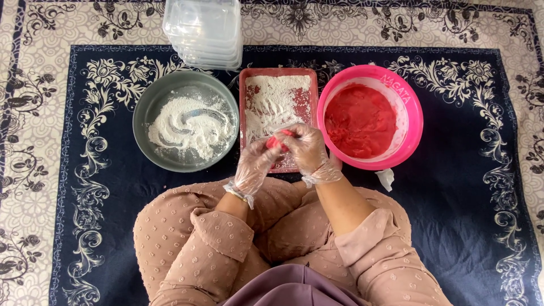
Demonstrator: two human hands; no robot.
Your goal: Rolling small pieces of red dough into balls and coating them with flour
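Observation:
Both hands wear clear plastic gloves and meet over the near end of a red rectangular tray (245,96) dusted with white flour. My left hand (256,165) and my right hand (306,148) press together on a small lump of red dough (276,141), which shows only partly between the fingers. A pink bowl (413,107) holding a mass of red dough (360,120) stands just right of the tray. A grey round pan (148,102) with white flour (190,127) lies to the left.
A stack of clear plastic containers (204,31) stands behind the pan and tray. Everything rests on a dark blue patterned cloth (464,187). A scrap of clear plastic (386,178) lies by the pink bowl. My knees in beige dotted fabric (198,232) fill the foreground.

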